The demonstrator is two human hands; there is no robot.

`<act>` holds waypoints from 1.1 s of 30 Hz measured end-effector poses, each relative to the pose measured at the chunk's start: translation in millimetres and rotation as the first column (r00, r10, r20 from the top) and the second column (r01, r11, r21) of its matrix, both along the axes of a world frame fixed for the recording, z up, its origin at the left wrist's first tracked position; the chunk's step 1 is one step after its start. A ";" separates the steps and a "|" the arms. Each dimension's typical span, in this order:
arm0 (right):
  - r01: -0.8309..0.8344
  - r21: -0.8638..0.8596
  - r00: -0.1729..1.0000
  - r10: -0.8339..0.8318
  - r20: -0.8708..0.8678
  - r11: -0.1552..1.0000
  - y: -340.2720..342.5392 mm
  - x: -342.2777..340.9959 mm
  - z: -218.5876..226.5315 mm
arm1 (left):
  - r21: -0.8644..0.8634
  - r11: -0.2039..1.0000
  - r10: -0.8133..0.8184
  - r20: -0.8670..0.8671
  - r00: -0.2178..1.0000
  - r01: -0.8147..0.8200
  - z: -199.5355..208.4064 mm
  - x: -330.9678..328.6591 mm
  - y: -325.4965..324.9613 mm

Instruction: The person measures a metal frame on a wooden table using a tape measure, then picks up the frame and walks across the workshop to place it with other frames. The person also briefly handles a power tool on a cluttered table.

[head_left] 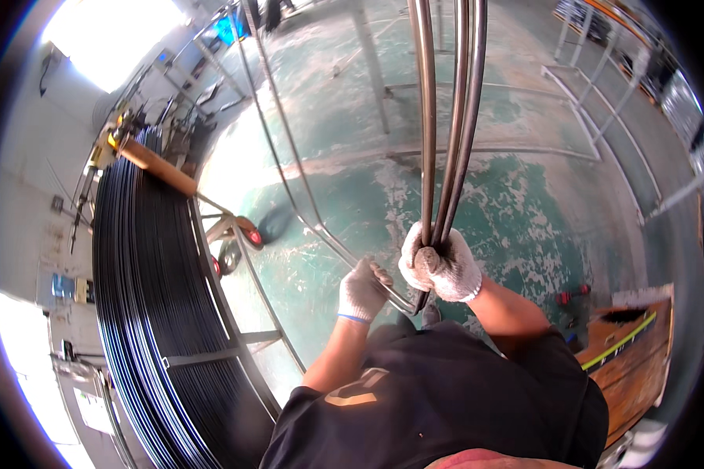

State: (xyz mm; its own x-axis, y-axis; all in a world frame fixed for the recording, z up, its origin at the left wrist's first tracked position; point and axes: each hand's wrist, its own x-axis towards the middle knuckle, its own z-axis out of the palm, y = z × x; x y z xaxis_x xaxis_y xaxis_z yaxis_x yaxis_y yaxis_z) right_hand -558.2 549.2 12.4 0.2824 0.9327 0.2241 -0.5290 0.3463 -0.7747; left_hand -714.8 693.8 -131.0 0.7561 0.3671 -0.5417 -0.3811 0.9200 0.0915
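Note:
My right hand (455, 270), in a white knitted work glove with a soiled thumb, is closed around a bundle of metal tubes (428, 117) that rise side by side to the top of the view. Below this fist the tubes come together and appear to bend toward the left. My left hand (361, 293), gloved alike, has its fingers curled over the lower stretch of bent tubes (332, 242) near my waist. From there two thinner-looking lengths slant up and away to the far left. The fist hides part of the bundle.
To my left a metal rack (203, 359) holds a large stack of long dark rods (145, 273), with a brown roller (158, 166) across its far end. A wooden board (630, 375) lies low at right, near a red tool (573, 295). Metal frames (614, 102) stand far right.

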 end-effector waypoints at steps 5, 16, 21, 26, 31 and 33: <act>-0.235 0.057 0.971 0.232 0.052 0.970 112.7 34.2 3.3 | 0.191 0.981 0.063 -0.231 0.971 -0.018 -5.7 19.7 89.7; -0.393 -0.018 0.886 0.383 0.260 0.920 407.6 104.0 5.8 | 0.989 0.075 0.060 -0.131 0.990 0.126 66.4 133.3 335.0; -0.439 0.086 0.899 0.434 0.062 0.895 526.5 169.3 15.3 | 0.269 0.962 -0.008 0.163 0.987 -0.037 -15.9 192.3 480.2; -0.436 0.130 0.897 0.442 -0.024 0.891 649.0 261.7 -13.9 | 0.098 0.971 0.213 0.052 0.976 -0.217 -15.9 231.0 608.9; -0.557 0.149 0.818 0.570 -0.070 0.817 784.7 352.0 -25.7 | 0.162 0.970 0.152 0.186 0.971 -0.183 -33.2 277.1 753.3; -0.581 0.186 0.793 0.603 -0.089 0.792 832.6 378.8 -21.4 | 0.175 0.958 0.192 0.202 0.960 -0.229 -25.4 298.3 796.4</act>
State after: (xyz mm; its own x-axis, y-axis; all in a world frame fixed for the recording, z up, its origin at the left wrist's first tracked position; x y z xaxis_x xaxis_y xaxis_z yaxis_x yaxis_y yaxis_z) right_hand -179.3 1381.8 -9.0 -0.2772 0.8878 0.3674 -0.7623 0.0296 -0.6466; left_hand -416.5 1490.3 -156.5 0.7287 0.6131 -0.3050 -0.5910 0.7881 0.1721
